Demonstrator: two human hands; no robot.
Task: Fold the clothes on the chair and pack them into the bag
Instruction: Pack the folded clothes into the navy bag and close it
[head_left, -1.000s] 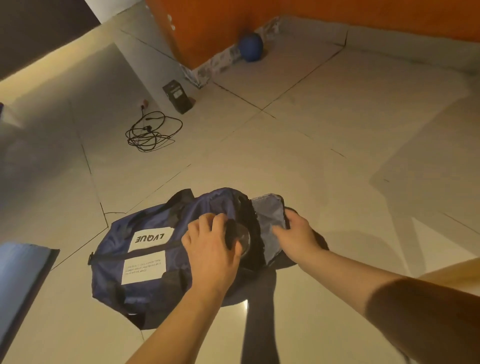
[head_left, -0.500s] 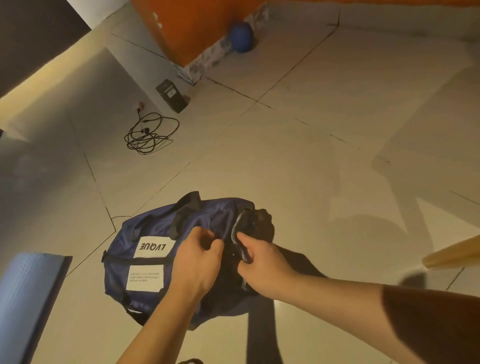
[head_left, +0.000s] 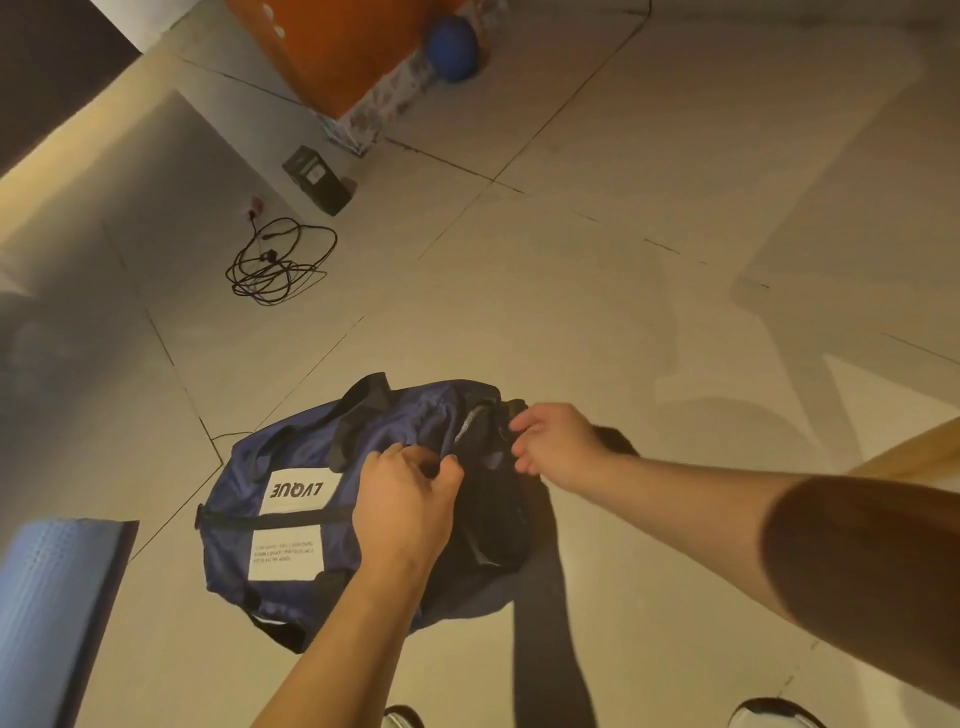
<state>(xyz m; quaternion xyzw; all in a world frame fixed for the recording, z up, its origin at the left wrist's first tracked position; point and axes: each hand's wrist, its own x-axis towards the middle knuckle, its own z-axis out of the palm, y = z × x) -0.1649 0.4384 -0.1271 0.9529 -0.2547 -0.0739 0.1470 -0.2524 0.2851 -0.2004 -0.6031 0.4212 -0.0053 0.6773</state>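
Right hand (head_left: 558, 447) shifted outward, pinching bag (head_left: 291, 467) opening; left hand (head_left: 402, 512) grip clutching fabric; contents dark.

Bare floor (head_left: 597, 291) lies open far and right of the bag (head_left: 291, 467). A mat (head_left: 52, 613) crowds the near left. A cable (head_left: 280, 260) and box (head_left: 317, 179) sit far left.
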